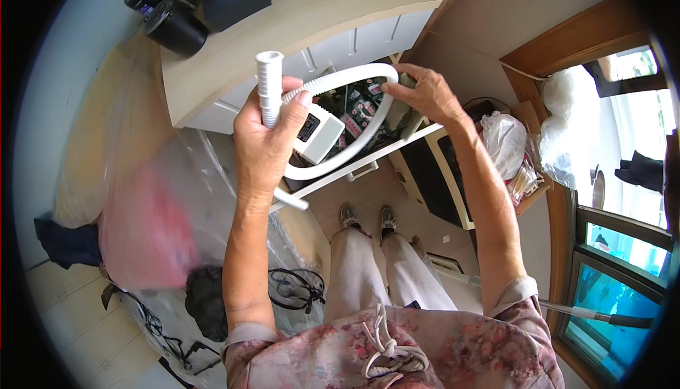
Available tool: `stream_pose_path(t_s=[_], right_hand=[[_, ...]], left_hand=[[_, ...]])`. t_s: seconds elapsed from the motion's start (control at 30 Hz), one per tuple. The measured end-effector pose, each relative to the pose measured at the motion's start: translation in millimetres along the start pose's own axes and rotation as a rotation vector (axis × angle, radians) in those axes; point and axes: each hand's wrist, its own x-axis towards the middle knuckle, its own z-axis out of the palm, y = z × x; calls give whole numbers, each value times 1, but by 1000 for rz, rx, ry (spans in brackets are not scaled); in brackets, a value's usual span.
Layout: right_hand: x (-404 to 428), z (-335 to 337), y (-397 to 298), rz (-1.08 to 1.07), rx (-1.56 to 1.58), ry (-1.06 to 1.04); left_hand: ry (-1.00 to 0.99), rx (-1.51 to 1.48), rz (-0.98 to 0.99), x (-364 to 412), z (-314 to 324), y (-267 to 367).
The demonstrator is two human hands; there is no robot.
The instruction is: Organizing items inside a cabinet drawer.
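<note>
A white corrugated plastic hose (366,131) is curled in a loop above an open drawer. My left hand (271,128) grips the hose by its upright ribbed end fitting (269,83), and the other end pokes out below that wrist. With thumb and fingers, my right hand (425,91) pinches the far right bend of the loop. Seen through the loop, a white box-shaped device (320,135) with a dark label sits beside my left thumb; what supports it is hidden. Several dark packets with pink and white print lie in the drawer (365,168).
Above the drawer, a wood-topped cabinet (303,22) carries a black canister (176,26), a spray can and a white basin. Plastic-wrapped bundles (154,219) and black cables (297,289) lie to the left. At right are a cream and black appliance (433,176), plastic bags and a window.
</note>
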Motion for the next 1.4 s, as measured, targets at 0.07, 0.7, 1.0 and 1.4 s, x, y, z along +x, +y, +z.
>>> stream_pose_path(t_s=[0.07,0.7,1.0,1.4], right_hand=[[-6,9,9,154,17,26],[-166,54,24,610,1058,163],[-208,95,30,742,1172,26],[-209,116,89,901,1187,-38]], left_hand=[[16,65,91,6,10,-22],[-60,931,-48,87,61,-274],[133,727,15,125,63,-313],[-62,1043,225,-67,13,-137]])
